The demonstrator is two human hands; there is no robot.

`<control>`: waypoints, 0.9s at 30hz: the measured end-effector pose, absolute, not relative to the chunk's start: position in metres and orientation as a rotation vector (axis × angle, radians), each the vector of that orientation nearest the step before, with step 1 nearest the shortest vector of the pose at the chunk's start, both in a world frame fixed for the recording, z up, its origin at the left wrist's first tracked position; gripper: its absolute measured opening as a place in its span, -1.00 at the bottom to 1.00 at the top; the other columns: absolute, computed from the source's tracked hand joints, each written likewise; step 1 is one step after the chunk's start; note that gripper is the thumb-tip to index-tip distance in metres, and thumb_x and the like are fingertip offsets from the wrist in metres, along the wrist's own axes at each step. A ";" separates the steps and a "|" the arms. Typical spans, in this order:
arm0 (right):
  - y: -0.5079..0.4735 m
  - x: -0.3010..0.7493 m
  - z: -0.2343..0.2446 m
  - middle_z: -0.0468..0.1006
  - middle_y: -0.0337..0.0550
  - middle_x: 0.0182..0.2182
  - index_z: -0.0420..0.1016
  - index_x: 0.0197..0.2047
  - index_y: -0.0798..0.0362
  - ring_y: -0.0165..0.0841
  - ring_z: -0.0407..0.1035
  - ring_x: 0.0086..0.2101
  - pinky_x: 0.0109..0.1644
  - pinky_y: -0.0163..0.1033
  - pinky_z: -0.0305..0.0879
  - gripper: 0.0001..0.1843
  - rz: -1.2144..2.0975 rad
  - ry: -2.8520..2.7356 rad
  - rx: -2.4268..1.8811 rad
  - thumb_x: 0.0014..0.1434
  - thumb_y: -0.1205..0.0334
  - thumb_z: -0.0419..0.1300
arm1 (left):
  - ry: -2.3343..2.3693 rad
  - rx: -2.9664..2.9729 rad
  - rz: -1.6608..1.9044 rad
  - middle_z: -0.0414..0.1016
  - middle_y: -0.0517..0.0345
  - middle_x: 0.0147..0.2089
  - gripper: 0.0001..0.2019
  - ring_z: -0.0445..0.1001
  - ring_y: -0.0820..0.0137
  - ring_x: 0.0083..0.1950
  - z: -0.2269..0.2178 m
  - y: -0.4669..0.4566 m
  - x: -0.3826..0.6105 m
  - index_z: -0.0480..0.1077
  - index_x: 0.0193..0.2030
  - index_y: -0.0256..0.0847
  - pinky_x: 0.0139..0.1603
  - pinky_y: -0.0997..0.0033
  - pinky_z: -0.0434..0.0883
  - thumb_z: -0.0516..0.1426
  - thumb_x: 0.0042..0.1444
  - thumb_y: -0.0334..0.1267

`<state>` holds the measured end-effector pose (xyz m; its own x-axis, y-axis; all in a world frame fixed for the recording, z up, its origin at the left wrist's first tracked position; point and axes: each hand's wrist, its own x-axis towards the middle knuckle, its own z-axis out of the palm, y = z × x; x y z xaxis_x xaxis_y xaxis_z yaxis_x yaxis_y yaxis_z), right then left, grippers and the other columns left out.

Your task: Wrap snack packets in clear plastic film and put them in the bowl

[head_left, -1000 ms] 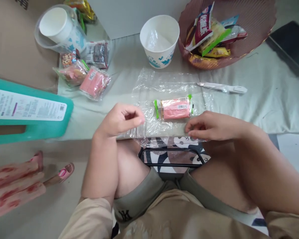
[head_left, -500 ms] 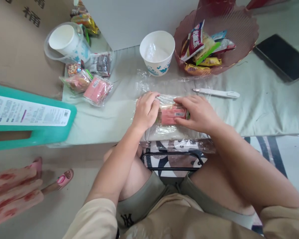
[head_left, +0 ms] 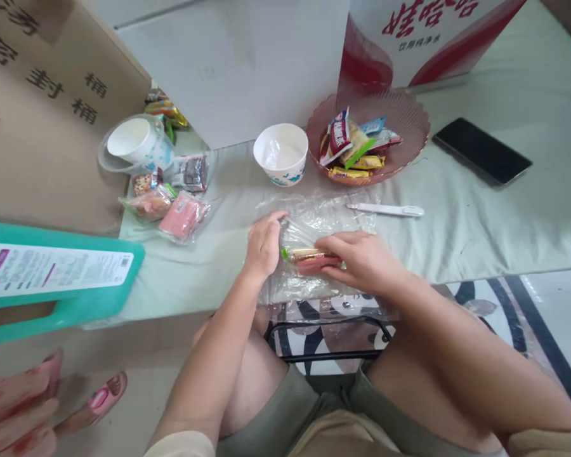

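A pink snack packet (head_left: 311, 260) with green ends lies on a sheet of clear plastic wrap (head_left: 323, 219) at the near edge of a pale green cloth. My right hand (head_left: 356, 260) is closed over the packet from the right, fingers gripping it. My left hand (head_left: 264, 244) rests on the wrap at the packet's left end, fingers curled onto the plastic.
Behind stand a white paper cup (head_left: 280, 155), a pink bowl (head_left: 409, 117) of snacks, a white pen-like tool (head_left: 385, 209) and a black phone (head_left: 480, 151). Wrapped snacks (head_left: 183, 216) and a plastic jug (head_left: 137, 146) sit left. A teal stool (head_left: 61, 279), cardboard boxes and another person's foot (head_left: 99, 400) are nearby.
Both hands have moved from the wrap's near edge up onto the packet and gripped it. The packet is now tilted on edge. The view has lifted and pulled back.
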<state>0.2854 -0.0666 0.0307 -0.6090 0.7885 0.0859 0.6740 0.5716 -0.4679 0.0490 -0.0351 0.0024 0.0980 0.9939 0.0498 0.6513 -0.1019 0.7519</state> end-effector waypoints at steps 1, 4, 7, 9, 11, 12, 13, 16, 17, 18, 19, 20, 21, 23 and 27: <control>-0.068 0.288 0.031 0.65 -0.08 -0.23 0.51 -0.02 0.01 -0.23 0.52 -0.27 -0.23 -0.18 0.29 -0.78 0.593 -2.488 -1.154 0.28 0.21 0.22 | 1.609 1.801 0.800 0.60 -0.01 0.23 -0.47 0.50 0.21 0.31 0.003 -0.034 0.049 0.51 0.13 -0.16 0.42 0.07 0.32 -0.24 0.42 -0.09; -0.071 0.298 0.036 0.68 -0.07 -0.17 0.50 0.06 0.00 -0.25 0.56 -0.23 -0.19 -0.19 0.40 -0.73 0.605 -2.277 -1.029 0.30 0.22 0.23 | 1.642 1.811 0.830 0.62 -0.03 0.19 -0.48 0.52 0.21 0.28 0.001 -0.032 0.052 0.52 0.10 -0.17 0.38 0.08 0.36 -0.22 0.42 -0.12; -0.062 0.315 0.055 0.68 -0.06 -0.11 0.50 0.10 -0.03 -0.25 0.58 -0.17 -0.11 -0.17 0.46 -0.70 0.510 -2.097 -1.062 0.30 0.25 0.26 | 1.690 1.860 0.847 0.63 -0.04 0.16 -0.49 0.53 0.17 0.26 -0.001 -0.032 0.058 0.54 0.07 -0.16 0.36 -0.01 0.36 -0.21 0.43 -0.09; -0.046 0.330 0.074 0.68 -0.05 -0.13 0.54 0.03 -0.03 -0.25 0.57 -0.15 -0.09 -0.14 0.47 -0.76 0.399 -2.080 -1.096 0.29 0.29 0.27 | 1.702 1.873 0.866 0.64 -0.04 0.13 -0.48 0.54 0.17 0.24 -0.002 -0.032 0.061 0.55 0.05 -0.14 0.36 -0.04 0.35 -0.21 0.44 -0.06; -0.021 0.350 0.093 0.65 0.03 -0.15 0.60 -0.06 0.02 -0.21 0.56 -0.13 -0.07 -0.11 0.47 -0.82 0.218 -2.092 -1.119 0.25 0.26 0.30 | 1.705 1.870 0.877 0.65 -0.03 0.11 -0.48 0.54 0.17 0.23 -0.001 -0.031 0.064 0.56 0.03 -0.13 0.35 -0.03 0.34 -0.21 0.46 -0.05; -0.005 0.361 0.101 0.64 0.08 -0.14 0.62 -0.06 0.04 -0.21 0.54 -0.15 -0.08 -0.10 0.46 -0.80 0.122 -2.129 -1.138 0.25 0.23 0.30 | 1.704 1.868 0.877 0.66 -0.03 0.10 -0.49 0.55 0.17 0.22 0.000 -0.031 0.065 0.56 0.02 -0.13 0.34 -0.03 0.35 -0.20 0.46 -0.06; 0.013 0.372 0.108 0.63 0.06 -0.16 0.64 -0.05 0.05 -0.24 0.53 -0.19 -0.13 -0.12 0.44 -0.77 0.056 -2.178 -1.137 0.24 0.19 0.29 | 1.702 1.867 0.872 0.66 -0.03 0.10 -0.49 0.55 0.17 0.21 0.001 -0.030 0.066 0.56 0.01 -0.13 0.33 -0.03 0.35 -0.20 0.46 -0.07; 0.066 0.401 0.118 0.63 -0.07 -0.16 0.67 -0.02 -0.01 -0.38 0.49 -0.21 -0.11 -0.22 0.41 -0.68 0.062 -2.396 -1.130 0.17 0.14 0.31 | 1.705 1.871 0.834 0.65 -0.05 0.10 -0.51 0.54 0.15 0.21 0.004 -0.030 0.067 0.55 0.01 -0.14 0.31 -0.06 0.35 -0.20 0.45 -0.09; 0.082 0.407 0.119 0.64 -0.14 -0.16 0.68 -0.02 -0.04 -0.42 0.49 -0.21 -0.11 -0.24 0.39 -0.66 0.091 -2.482 -1.159 0.13 0.11 0.32 | 1.709 1.873 0.820 0.64 -0.05 0.10 -0.51 0.54 0.15 0.21 0.004 -0.030 0.067 0.54 0.01 -0.14 0.31 -0.06 0.34 -0.20 0.45 -0.10; 0.096 0.411 0.120 0.66 -0.22 -0.15 0.69 -0.03 -0.06 -0.45 0.49 -0.19 -0.10 -0.25 0.36 -0.63 0.122 -2.570 -1.229 0.10 0.05 0.33 | 1.713 1.875 0.810 0.64 -0.04 0.10 -0.51 0.54 0.16 0.21 0.005 -0.030 0.068 0.54 0.00 -0.13 0.31 -0.05 0.34 -0.20 0.45 -0.10; 0.107 0.412 0.120 0.67 -0.31 -0.15 0.69 -0.05 -0.07 -0.48 0.50 -0.16 -0.11 -0.24 0.33 -0.61 0.143 -2.644 -1.333 0.09 -0.04 0.31 | 1.716 1.879 0.804 0.64 -0.04 0.10 -0.52 0.54 0.16 0.21 0.006 -0.029 0.068 0.54 -0.01 -0.13 0.31 -0.04 0.34 -0.20 0.45 -0.11; 0.115 0.411 0.121 0.69 -0.36 -0.14 0.70 -0.11 -0.05 -0.48 0.50 -0.09 -0.12 -0.23 0.29 -0.57 0.149 -2.684 -1.455 0.10 -0.13 0.24 | 1.719 1.882 0.799 0.64 -0.04 0.09 -0.52 0.54 0.16 0.21 0.006 -0.029 0.068 0.53 -0.01 -0.13 0.31 -0.04 0.34 -0.20 0.45 -0.11; 0.120 0.409 0.121 0.70 -0.39 -0.11 0.70 -0.18 0.00 -0.45 0.49 0.02 -0.14 -0.22 0.26 -0.52 0.169 -2.692 -1.586 0.14 -0.18 0.14 | 1.722 1.884 0.796 0.64 -0.04 0.09 -0.53 0.53 0.16 0.21 0.006 -0.029 0.069 0.53 -0.02 -0.13 0.31 -0.04 0.33 -0.20 0.45 -0.11; 0.125 0.401 0.125 0.68 -0.35 0.00 0.67 -0.32 0.12 -0.35 0.33 0.25 -0.18 -0.19 0.22 -0.39 0.259 -2.602 -1.803 0.25 -0.12 -0.07 | 1.729 1.885 0.791 0.63 -0.04 0.08 -0.53 0.53 0.15 0.20 0.006 -0.029 0.070 0.53 -0.03 -0.13 0.30 -0.06 0.33 -0.20 0.45 -0.12; 0.122 0.390 0.131 0.61 -0.34 0.12 0.63 -0.47 0.14 -0.32 0.17 0.37 -0.21 -0.32 0.25 -0.51 0.482 -2.270 -1.996 0.29 0.20 -0.05 | 1.744 1.884 0.772 0.63 -0.01 0.08 -0.54 0.52 0.16 0.21 0.007 -0.028 0.071 0.52 -0.03 -0.10 0.31 -0.05 0.30 -0.20 0.45 -0.12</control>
<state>0.3899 0.1220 0.1309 -0.1478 0.9783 -0.1450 0.9529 0.1016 -0.2858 0.0709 -0.0281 0.0065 0.0406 0.9947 0.0948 0.7387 -0.0937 0.6675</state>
